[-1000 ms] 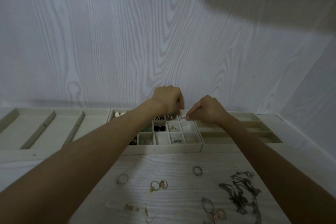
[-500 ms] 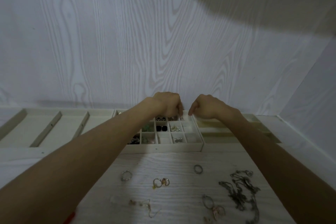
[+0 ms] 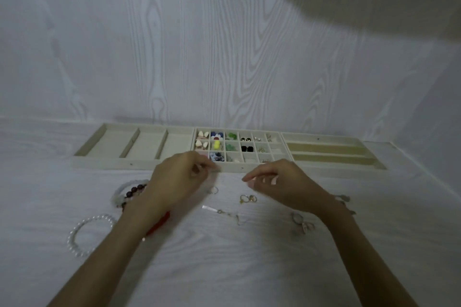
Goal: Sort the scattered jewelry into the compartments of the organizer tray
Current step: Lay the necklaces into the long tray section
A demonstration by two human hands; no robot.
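Both hands hover above the table just before the organizer tray (image 3: 232,168): the left hand (image 3: 179,177) curled, possibly pinching something too small to tell, the right hand (image 3: 277,179) loosely curled and empty. Scattered rings (image 3: 248,198) lie just below. Best pinch one ring by its band, then lower it into a free compartment.

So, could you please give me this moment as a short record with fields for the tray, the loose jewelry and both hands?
tray: organizer tray against the wall, small middle compartments partly filled with colored pieces
loose on table: clear bead bracelet, dark bead bracelet, pair of rings, thin chain
left hand: left hand above the table, fingertips pinched; any item too small to tell
right hand: right hand fingers loosely curled, apparently empty
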